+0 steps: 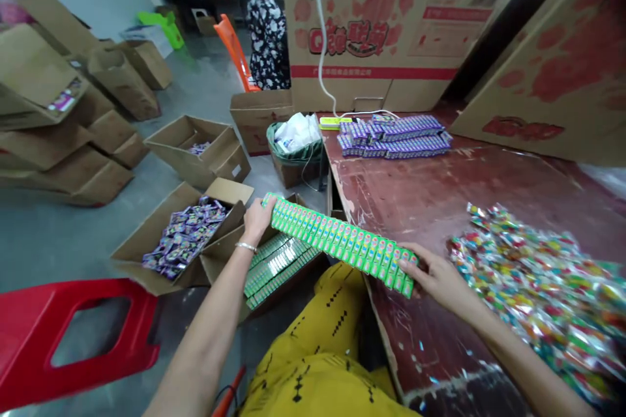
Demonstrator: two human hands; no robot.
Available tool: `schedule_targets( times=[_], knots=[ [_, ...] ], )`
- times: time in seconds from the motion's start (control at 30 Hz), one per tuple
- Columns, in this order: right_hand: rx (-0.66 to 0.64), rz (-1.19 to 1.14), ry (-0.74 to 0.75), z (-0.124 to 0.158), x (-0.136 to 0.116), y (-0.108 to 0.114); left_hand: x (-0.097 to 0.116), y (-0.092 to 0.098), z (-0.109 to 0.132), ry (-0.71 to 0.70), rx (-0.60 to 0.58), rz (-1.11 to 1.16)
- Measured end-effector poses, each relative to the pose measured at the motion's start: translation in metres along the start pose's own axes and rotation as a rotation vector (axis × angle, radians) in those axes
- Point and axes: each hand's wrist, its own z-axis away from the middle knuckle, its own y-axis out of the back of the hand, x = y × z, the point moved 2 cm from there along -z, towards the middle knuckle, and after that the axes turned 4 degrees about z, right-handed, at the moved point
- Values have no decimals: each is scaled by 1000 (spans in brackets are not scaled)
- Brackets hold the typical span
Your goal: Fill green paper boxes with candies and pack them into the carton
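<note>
A long row of small green boxes (337,240) stretches between my two hands, above my lap and the table's near edge. My left hand (258,218) grips its left end, and my right hand (425,266) is closed on the right end, thumb on top. The row slopes down toward the right. Below my left hand, an open carton (215,260) on the left holds more rows of the same green boxes (278,267). Wrapped candies in a heap (542,287) lie on the table right of my right hand.
On the red-brown table (405,189), stacked purple boxes (391,137) lie at the back before a large carton (372,26). A carton of purple packets (186,234), a red plastic chair (98,332) and a lined bin (293,150) stand left. A person (268,26) is behind.
</note>
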Motion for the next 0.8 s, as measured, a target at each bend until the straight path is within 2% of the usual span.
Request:
schedule_targets(
  times=[0.07, 0.17, 0.3, 0.5, 0.63, 0.8],
  knots=[
    [-62, 127, 55, -22, -20, -5, -44, -8, 9, 92, 5, 59],
    [-136, 314, 167, -56, -53, -17, -103, -30, 18, 226, 3, 151],
    [-232, 524, 275, -108, -90, -46, -166, -66, 17, 374, 3, 268],
    [-486, 615, 167, -195, -117, -107, -240, -110, 1, 566, 6, 399],
    [-622, 699, 238, -251, -127, -152, -285, -133, -3, 695, 17, 431],
    [-708, 835, 296, -313, -134, -203, -330, -160, -1, 824, 70, 426]
  ],
)
